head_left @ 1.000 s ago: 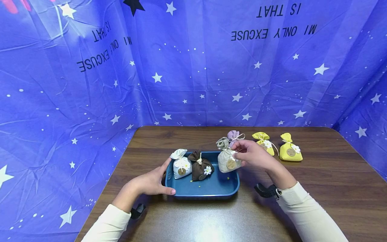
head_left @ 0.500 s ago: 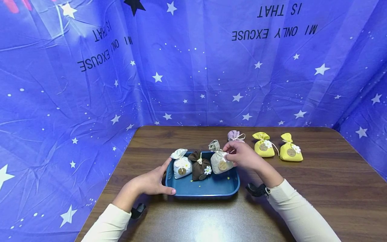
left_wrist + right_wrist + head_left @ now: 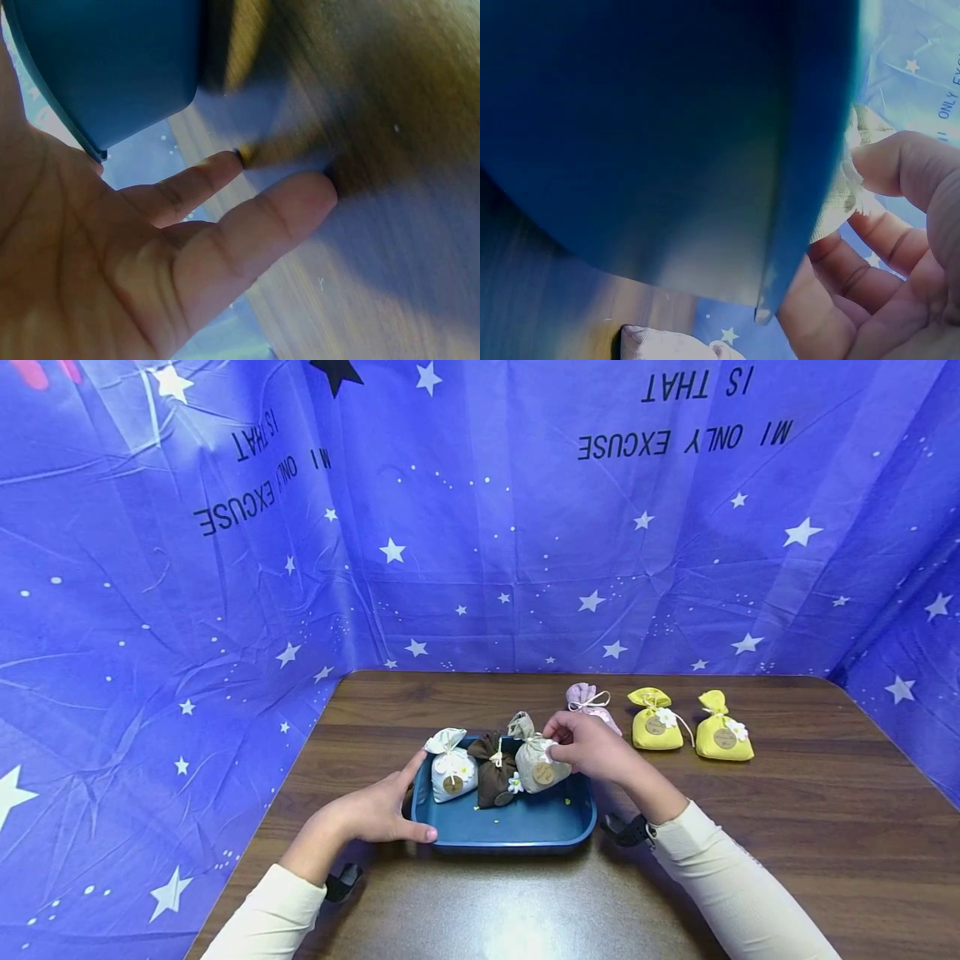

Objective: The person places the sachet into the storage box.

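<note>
My right hand (image 3: pixel 595 747) pinches a grey-beige sachet (image 3: pixel 542 764) by its right side, thumb and fingers about the cloth. The sachet leans left inside a blue tray (image 3: pixel 502 837), against a brown sachet (image 3: pixel 495 777); a white sachet (image 3: pixel 454 770) stands at the tray's left end. In the right wrist view the tray wall (image 3: pixel 667 172) hides most of the held sachet (image 3: pixel 832 214). My left hand (image 3: pixel 378 810) rests along the tray's left side, thumb at the front corner. Its fingers lie straight in the left wrist view, beside the tray's outer wall (image 3: pixel 112 67).
Behind my right hand a lilac sachet (image 3: pixel 582 695) lies partly hidden. Two yellow sachets, one nearer (image 3: pixel 657 732) and one further right (image 3: pixel 723 739), lie on the brown wooden table (image 3: pixel 810 810). Starry blue cloth (image 3: pixel 480 527) hangs behind and at the sides.
My right hand has carried the grey-beige sachet left and slightly down, up against the brown sachet. More of the lilac sachet shows now. My left hand has stayed at the tray.
</note>
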`<state>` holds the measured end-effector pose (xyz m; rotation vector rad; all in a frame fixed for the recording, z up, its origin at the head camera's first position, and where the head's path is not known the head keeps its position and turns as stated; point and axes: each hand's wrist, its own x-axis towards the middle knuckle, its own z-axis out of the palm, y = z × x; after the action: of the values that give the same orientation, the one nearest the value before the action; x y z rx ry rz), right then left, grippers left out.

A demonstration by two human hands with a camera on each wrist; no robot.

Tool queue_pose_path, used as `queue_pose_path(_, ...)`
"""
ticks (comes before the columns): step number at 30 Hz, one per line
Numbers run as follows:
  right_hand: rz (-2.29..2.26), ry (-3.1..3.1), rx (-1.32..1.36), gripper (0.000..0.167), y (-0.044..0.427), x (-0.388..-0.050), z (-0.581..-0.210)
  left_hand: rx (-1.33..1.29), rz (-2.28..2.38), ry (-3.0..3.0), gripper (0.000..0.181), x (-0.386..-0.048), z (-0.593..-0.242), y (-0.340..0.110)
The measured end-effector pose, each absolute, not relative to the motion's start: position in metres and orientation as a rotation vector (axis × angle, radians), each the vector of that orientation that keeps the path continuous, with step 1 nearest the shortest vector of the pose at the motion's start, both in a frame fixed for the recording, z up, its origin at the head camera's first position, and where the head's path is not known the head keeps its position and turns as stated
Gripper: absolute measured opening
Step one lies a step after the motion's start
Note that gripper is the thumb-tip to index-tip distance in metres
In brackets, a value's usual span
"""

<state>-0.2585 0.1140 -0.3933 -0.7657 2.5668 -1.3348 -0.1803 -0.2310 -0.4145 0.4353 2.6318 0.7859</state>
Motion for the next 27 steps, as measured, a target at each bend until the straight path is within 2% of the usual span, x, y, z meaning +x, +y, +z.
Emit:
queue_pose_path(14, -1.104, 2.765, -0.924, 0.015, 0.111, -0.257, -0.398, 0.432, 0.785, 2.635, 0.123, -0.180, -0.414, -0.231)
queue_pose_path(27, -1.203, 2.743, -0.905, 0.015, 0.120, -0.257, -0.403, 0.415, 0.796, 2.627, 0.122, -0.179, -0.414, -0.230)
